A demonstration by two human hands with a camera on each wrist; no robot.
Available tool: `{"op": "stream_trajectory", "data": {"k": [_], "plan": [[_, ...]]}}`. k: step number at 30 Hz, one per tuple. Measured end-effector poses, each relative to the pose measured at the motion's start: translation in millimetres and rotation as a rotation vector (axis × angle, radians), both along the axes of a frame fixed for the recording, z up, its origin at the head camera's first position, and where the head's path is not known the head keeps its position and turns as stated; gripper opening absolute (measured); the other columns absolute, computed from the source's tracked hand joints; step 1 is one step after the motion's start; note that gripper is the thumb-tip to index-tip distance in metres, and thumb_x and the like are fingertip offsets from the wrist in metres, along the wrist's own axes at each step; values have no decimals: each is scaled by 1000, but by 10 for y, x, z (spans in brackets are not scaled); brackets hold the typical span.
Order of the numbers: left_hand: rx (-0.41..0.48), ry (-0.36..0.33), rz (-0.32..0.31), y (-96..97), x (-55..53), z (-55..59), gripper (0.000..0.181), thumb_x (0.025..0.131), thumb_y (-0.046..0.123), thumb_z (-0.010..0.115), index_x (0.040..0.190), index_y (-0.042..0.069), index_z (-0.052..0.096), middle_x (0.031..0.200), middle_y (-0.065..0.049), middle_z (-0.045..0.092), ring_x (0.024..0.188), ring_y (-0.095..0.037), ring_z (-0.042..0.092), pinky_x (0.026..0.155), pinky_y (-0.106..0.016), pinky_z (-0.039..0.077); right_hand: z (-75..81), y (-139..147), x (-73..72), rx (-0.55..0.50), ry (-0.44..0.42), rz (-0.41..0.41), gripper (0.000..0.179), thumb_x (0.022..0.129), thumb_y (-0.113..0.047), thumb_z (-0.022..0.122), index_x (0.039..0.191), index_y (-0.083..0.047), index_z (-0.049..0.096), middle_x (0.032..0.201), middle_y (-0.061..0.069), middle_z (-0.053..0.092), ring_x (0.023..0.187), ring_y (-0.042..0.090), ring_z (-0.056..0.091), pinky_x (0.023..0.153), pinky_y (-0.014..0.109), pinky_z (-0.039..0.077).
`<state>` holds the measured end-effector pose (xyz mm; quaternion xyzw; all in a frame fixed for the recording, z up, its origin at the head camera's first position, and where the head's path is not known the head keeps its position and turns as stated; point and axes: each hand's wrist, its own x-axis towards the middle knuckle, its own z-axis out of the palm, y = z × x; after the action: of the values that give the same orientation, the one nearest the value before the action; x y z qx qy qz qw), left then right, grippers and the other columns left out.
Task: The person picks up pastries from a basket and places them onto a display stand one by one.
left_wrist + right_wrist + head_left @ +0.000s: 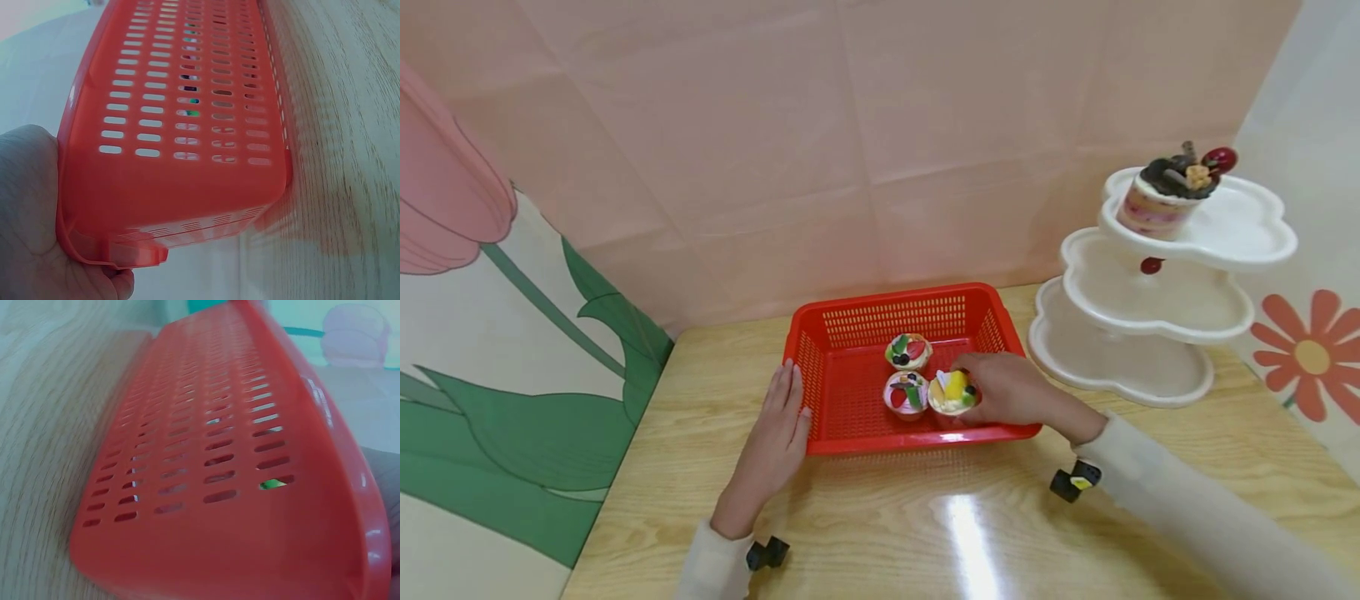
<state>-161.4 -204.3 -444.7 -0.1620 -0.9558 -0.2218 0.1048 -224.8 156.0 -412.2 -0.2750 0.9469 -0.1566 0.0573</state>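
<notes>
A red plastic basket [865,442] with slotted walls stands on the wooden table. In it sit three toy cupcakes close together: one at the back with strawberry and green fruit [909,352], one in front with pink cream [906,393], and one with yellow fruit [953,392]. My right hand [1011,387] reaches over the basket's front right corner and grips the yellow-fruit cupcake by its side. My left hand [778,425] rests along the left rim, fingers extended. In the left wrist view, its palm and thumb lie against the rim [60,206] near a corner.
At the right stands a white three-tier stand [1240,229] with scalloped plates. Its top tier carries a cake cup [1161,208] with chocolate and a cherry. A red cherry [1152,265] shows just below that tier. A pink cloth backdrop [760,167] hangs behind the table [715,400].
</notes>
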Motion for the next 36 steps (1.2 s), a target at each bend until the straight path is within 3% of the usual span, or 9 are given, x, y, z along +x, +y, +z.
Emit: {"op": "stream_trajectory", "data": {"k": [5, 22, 30, 36], "plan": [[-3, -5, -3, 6, 4, 0, 60, 108, 18, 43, 158, -6, 20, 168, -19, 10, 154, -38, 11, 120, -54, 22, 0, 26, 13, -52, -34, -8, 71, 72, -50, 88, 128, -13, 64, 115, 1, 71, 97, 20, 63, 88, 48, 53], [0, -4, 7, 2, -4, -1, 62, 107, 16, 47, 157, -8, 20, 168, -19, 10, 155, -36, 10, 120, -55, 23, 9, 90, 49, -260, -56, -40, 76, 72, -53, 88, 134, -22, 58, 118, 1, 68, 98, 19, 63, 84, 44, 56], [-6, -8, 8, 3, -7, -3, 62, 107, 17, 45, 157, -9, 20, 168, -19, 10, 154, -38, 12, 120, -55, 22, -15, 163, 38, -399, -98, -11, 74, 73, -51, 87, 136, -24, 58, 125, -1, 65, 106, 20, 62, 92, 49, 53], [5, -17, 15, 9, 0, 2, 62, 106, 16, 47, 157, -8, 20, 168, -19, 10, 155, -37, 11, 120, -55, 22, 10, 241, 25, -565, -166, 35, 69, 76, -39, 90, 135, -22, 58, 124, -2, 65, 114, 22, 58, 101, 52, 46]]}}
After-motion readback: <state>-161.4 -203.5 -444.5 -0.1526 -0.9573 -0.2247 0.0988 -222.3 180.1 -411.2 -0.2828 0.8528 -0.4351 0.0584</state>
